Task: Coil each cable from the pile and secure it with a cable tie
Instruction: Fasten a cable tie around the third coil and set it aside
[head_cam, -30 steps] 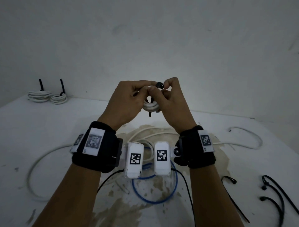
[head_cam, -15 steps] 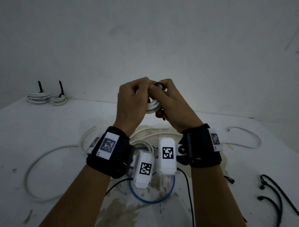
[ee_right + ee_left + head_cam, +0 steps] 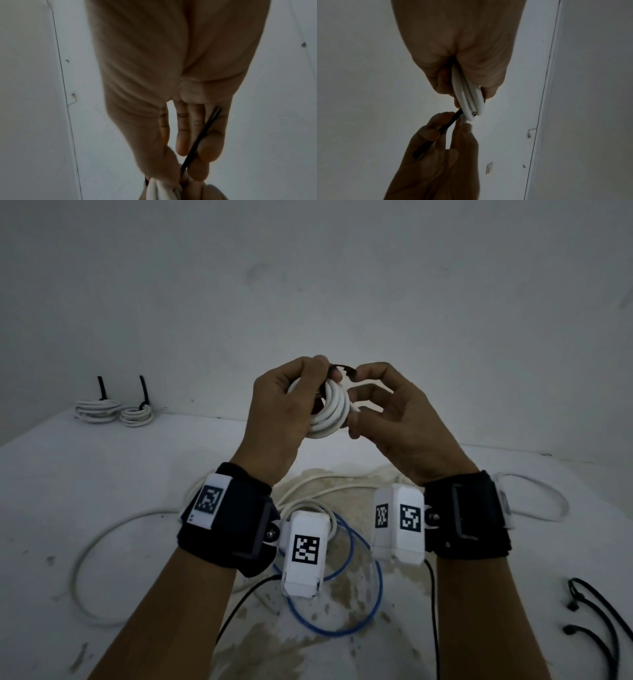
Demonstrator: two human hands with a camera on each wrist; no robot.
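I hold a small white cable coil [image 3: 327, 414] up over the table, and my left hand [image 3: 294, 392] grips its left side with curled fingers. A black cable tie [image 3: 342, 369] loops over the top of the coil. My right hand [image 3: 363, 395] is beside the coil on the right and pinches the tie. In the left wrist view the coil [image 3: 467, 97] sticks out of my left hand [image 3: 462, 60], and the tie [image 3: 452, 121] runs down between the right hand's fingers [image 3: 436, 132]. In the right wrist view the tie's strap [image 3: 200, 138] crosses the right hand's fingers [image 3: 211, 146] down to the coil [image 3: 159, 189].
Two tied white coils [image 3: 99, 409] [image 3: 137, 416] sit at the table's back left by the wall. Loose white cables [image 3: 102, 542] [image 3: 534, 498] and a blue cable [image 3: 342, 628] lie below my wrists. Spare black cable ties [image 3: 599, 618] lie at the right front.
Both hands turned and drew slightly apart, so more of the coil shows. The tie's tail no longer hangs below the coil. My wrists shifted right.
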